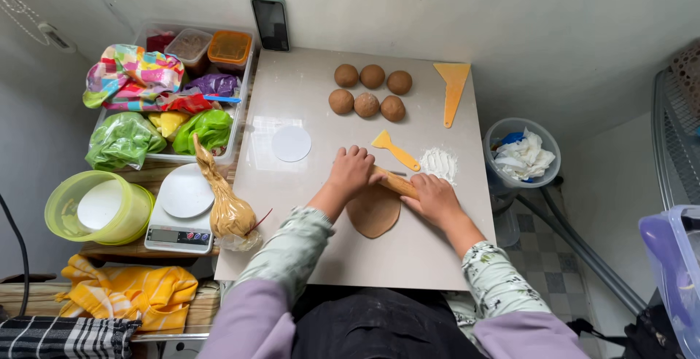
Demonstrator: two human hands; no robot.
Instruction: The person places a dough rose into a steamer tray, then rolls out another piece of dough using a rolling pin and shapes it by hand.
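Nearest the camera, two arms in pale floral sleeves reach over the grey worktop (321, 257). The left hand (351, 171) and the right hand (433, 197) both press palm-down on a wooden rolling pin (394, 182), fingers laid flat over it rather than curled, so neither grip closes around it. The pin lies across the far edge of a flattened oval of brown dough (374, 213), which sits on the worktop between the wrists. At the left edge of the worktop stands a knotted bag of brown paste (227, 209), beside a digital kitchen scale (179, 235) and a lime-green bucket (98, 206). Just beyond the hands lie a small yellow scraper (394, 149), a little heap of white flour (440, 162) and a round white disc (291, 143). Farther off, six brown dough balls (367, 90) sit in two rows, with a larger yellow-orange scraper (453, 89) to their right. A dark phone (270, 23) leans against the wall at the far edge.
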